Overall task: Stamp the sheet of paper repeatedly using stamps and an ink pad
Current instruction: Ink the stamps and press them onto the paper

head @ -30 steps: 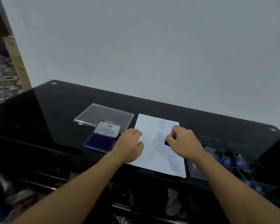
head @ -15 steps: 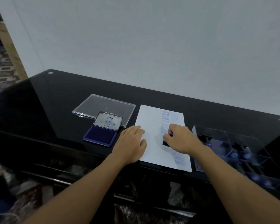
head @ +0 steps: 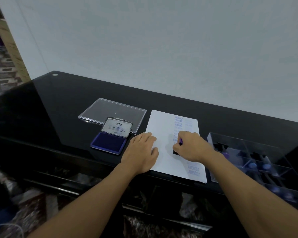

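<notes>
A white sheet of paper [head: 162, 124] lies on the black glass table [head: 62, 107], with a column of blue stamped words down its right half. My right hand [head: 191, 146] grips a small stamp [head: 176, 151], dark at the base with a purple handle, and holds it down on the sheet's middle. My left hand [head: 141, 152] rests flat on the sheet's left edge, fingers straight. The blue ink pad [head: 108, 143] sits open to the left of the paper, its metal lid [head: 117, 127] standing up.
A clear plastic lid [head: 110, 110] lies behind the ink pad. A clear compartment box [head: 254, 162] holding several more stamps stands right of the paper. The table's front edge runs just below my hands; a wall stands close behind.
My right hand and the stamp have stayed on nearly the same spot of the sheet. The left hand has kept still on the paper. Only the camera view has shifted.
</notes>
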Motion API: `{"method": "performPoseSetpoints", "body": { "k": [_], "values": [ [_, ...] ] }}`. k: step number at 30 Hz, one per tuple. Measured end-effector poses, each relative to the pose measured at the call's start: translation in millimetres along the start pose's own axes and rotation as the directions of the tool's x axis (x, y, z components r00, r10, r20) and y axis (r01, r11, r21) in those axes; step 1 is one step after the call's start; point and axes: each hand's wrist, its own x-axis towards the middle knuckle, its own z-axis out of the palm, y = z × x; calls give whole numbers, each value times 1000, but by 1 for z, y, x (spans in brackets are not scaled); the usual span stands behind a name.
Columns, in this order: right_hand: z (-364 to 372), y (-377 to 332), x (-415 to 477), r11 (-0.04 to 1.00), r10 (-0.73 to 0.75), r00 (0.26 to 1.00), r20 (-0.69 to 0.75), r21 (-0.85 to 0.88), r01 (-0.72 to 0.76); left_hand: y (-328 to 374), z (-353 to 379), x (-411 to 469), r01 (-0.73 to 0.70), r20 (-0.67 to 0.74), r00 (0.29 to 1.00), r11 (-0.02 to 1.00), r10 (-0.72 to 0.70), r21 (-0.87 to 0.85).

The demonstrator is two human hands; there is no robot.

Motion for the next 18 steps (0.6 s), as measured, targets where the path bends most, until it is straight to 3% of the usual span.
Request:
{"method": "performPoseSetpoints", "body": {
  "k": [6,18],
  "values": [
    [17,-6,-7,997,5,997,-76,-72,-11,0,1,0,-2,0,1000,1000,2,7],
    [33,-10,-11,997,50,971,-235,-40,-61,2,1,0,10,21,1000,999,-11,35]
  ]
}}
